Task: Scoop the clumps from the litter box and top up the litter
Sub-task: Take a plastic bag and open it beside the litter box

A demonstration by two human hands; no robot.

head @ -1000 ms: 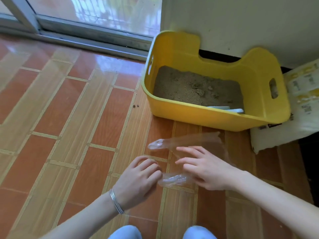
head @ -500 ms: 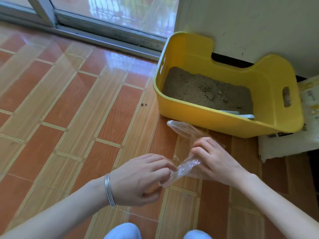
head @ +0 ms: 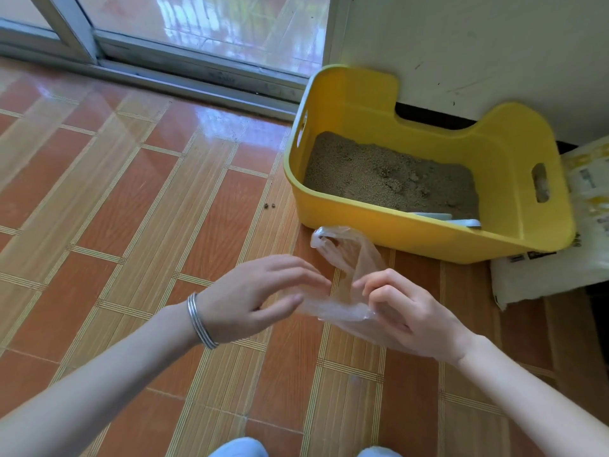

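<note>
No words or numbers can be read. The white and yellow printed sack [head: 590,225] beside the yellow plastic box [head: 428,237] carries dark print blocks and small label squares, all too blurred to read

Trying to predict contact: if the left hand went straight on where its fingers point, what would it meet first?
Probably the clear plastic bag that the right hand grips, just past the fingers of the left hand; the right hand lies right behind it. Depth is uncertain.
</note>
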